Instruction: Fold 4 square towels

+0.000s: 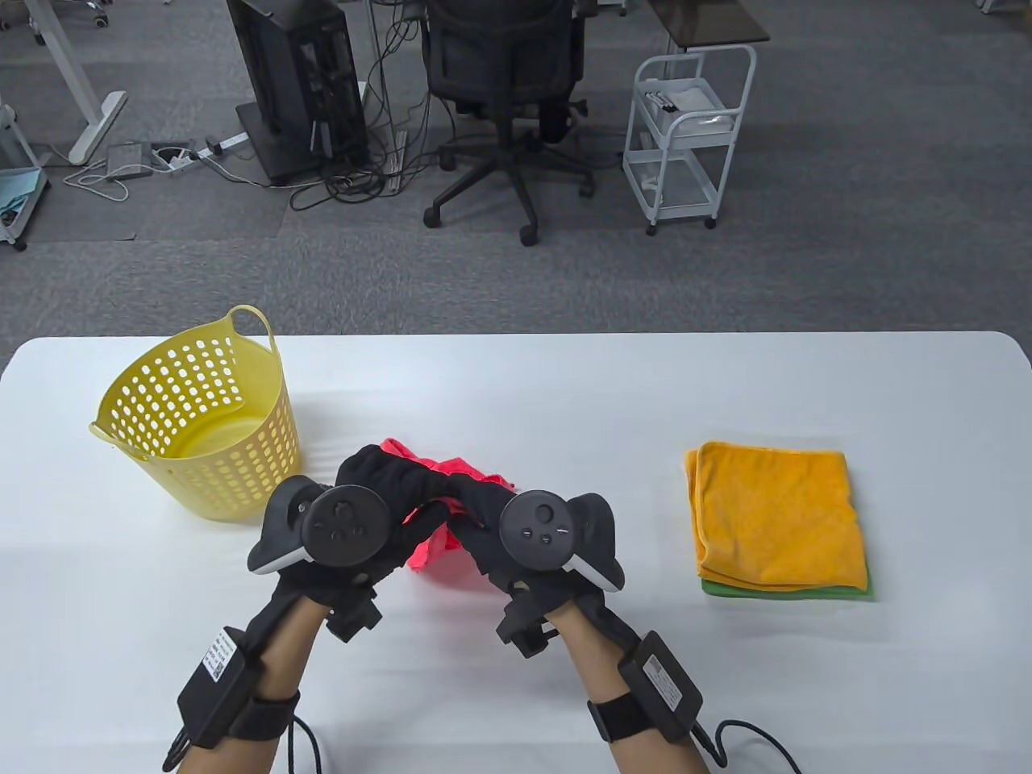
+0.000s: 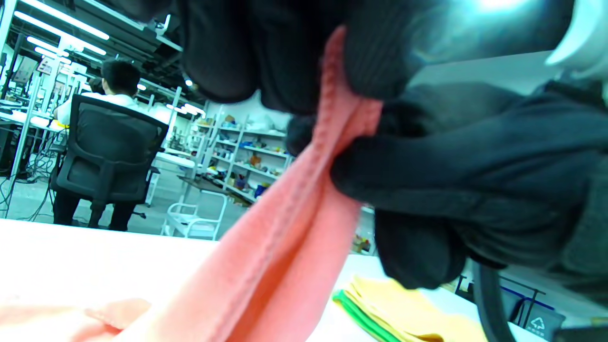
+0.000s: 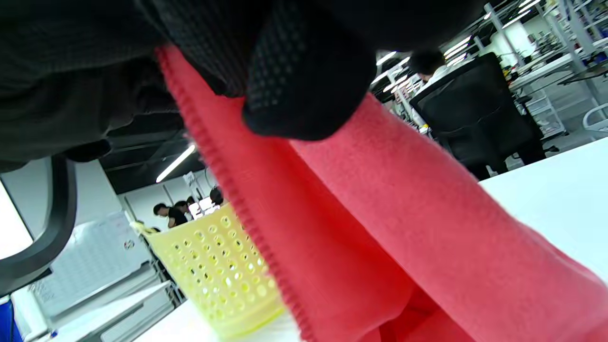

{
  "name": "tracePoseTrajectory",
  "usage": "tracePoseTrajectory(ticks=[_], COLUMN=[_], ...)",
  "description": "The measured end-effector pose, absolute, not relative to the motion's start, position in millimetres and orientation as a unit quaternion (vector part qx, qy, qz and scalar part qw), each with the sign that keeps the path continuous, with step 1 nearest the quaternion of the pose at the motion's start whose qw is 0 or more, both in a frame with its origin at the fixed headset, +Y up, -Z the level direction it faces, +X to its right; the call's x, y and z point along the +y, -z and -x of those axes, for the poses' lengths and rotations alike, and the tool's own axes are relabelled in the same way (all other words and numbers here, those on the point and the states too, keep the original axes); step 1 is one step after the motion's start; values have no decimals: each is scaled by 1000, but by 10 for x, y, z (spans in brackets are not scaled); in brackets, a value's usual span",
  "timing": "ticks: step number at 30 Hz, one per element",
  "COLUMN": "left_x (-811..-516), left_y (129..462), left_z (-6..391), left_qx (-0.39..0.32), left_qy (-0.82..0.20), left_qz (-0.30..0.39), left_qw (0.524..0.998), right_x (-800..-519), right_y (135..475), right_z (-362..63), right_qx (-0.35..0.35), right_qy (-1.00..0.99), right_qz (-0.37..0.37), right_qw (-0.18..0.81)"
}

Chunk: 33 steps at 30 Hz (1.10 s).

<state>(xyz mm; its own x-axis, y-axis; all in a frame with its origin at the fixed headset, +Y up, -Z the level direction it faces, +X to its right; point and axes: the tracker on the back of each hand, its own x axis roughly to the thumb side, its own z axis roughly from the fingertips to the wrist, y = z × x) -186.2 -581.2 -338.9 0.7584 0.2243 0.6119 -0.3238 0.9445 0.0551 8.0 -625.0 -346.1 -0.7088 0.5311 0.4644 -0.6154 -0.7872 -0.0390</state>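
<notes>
A red towel [image 1: 439, 542] hangs bunched between both hands above the middle of the white table [image 1: 516, 387]. My left hand [image 1: 387, 476] grips its upper edge, and my right hand [image 1: 468, 504] pinches the same edge right beside it. In the left wrist view the red towel [image 2: 285, 228] runs down from the gloved fingers [image 2: 380, 52]. The right wrist view has the red towel [image 3: 380, 228] held under a fingertip [image 3: 308, 95]. At the right lies a folded orange towel [image 1: 774, 516] stacked on a folded green towel [image 1: 786, 591].
A yellow perforated basket [image 1: 201, 427] stands at the table's left, with nothing visible inside. Beyond the table's far edge are an office chair [image 1: 508, 97], a white cart [image 1: 689, 129] and a computer tower [image 1: 298, 81]. People sit in the background of the wrist views.
</notes>
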Motion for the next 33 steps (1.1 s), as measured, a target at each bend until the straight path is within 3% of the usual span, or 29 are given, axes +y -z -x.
tracePoseTrajectory(ticks=[4, 10, 20, 26, 33], left_x=[-5812, -5802, -5718, -5692, -5736], left_y=[3398, 3397, 3380, 3360, 3430], left_z=[1868, 1895, 2007, 2054, 2172], left_qx=[-316, -287, -248, -228, -193], left_qy=[-139, -159, -189, -220, -283], left_qz=[-78, -107, -121, -151, -142], left_qw=[935, 939, 942, 936, 929], right_x=[-6251, -6209, -6054, -6132, -6482], right_y=[3485, 3474, 3343, 3361, 3469], right_z=[-179, -186, -191, -117, 5], right_qx=[-60, -71, -155, -95, -14], right_qy=[-911, -916, -944, -932, -934], right_qz=[-229, -234, -196, -233, -250], right_qw=[337, 317, 213, 261, 255])
